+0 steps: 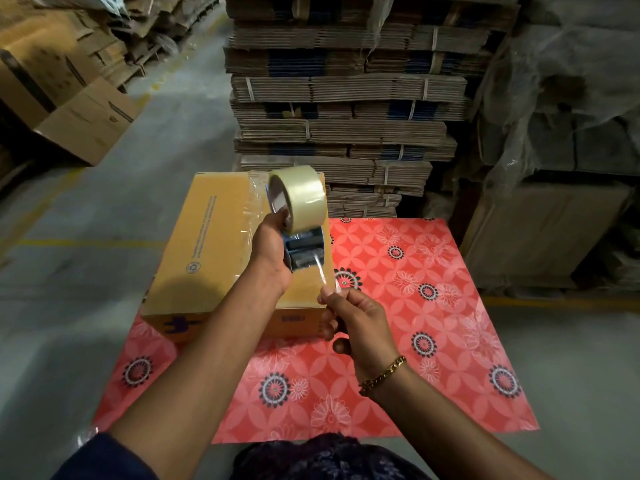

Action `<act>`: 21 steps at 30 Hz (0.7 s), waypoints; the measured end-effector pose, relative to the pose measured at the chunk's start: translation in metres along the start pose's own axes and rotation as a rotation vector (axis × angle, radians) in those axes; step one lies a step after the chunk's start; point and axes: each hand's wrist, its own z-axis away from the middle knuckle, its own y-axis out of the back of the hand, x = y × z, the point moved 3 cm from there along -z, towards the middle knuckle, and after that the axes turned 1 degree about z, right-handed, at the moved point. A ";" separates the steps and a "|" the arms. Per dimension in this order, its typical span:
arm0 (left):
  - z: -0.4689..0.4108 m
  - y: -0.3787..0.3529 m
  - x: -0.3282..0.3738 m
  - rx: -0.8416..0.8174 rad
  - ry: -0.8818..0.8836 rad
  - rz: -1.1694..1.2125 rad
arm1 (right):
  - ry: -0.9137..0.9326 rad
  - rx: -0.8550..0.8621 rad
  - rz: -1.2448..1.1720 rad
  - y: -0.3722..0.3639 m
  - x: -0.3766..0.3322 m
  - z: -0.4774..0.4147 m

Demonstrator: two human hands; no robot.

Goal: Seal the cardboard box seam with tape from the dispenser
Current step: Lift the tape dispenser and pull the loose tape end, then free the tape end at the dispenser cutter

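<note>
Tape dispenser (300,242): held above the cardboard box (214,244), over the box's right half, in the left hand (272,252). The left fingers are closed around the handle side, with the thumb up against the face of the tape roll (299,195). The right hand (353,320), at the 5 o'clock side of the dispenser, has its fingers pinched shut on the free end of the tape strip (320,271), which runs taut from the dispenser mouth down to the fingertips. Handling, as a judgement: the strip is thin, limp and sticky on one face; it will fold onto itself or cling to skin if slack, so hold it at the very end and keep tension. The dispenser looks rigid and light; grip the handle, clear of the cutting edge at the mouth. The box appears stiff, light corrugated board and may slide on the patterned red sheet (433,306) beneath it, which lies on the floor (104,220). Clear tape already shows along the box top at 11 o'clock from the roll. Stacked flat cartons (346,98) stand at 12 o'clock.
</note>
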 end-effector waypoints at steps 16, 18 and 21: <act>-0.066 0.060 -0.052 0.208 0.021 -0.684 | -0.329 0.179 -0.031 -0.003 0.079 -0.033; -0.071 0.061 -0.048 0.198 -0.092 -0.964 | -0.334 0.185 -0.031 -0.006 0.082 -0.035; -0.081 0.065 -0.042 0.198 -0.305 -1.496 | -0.347 0.183 -0.043 -0.007 0.086 -0.036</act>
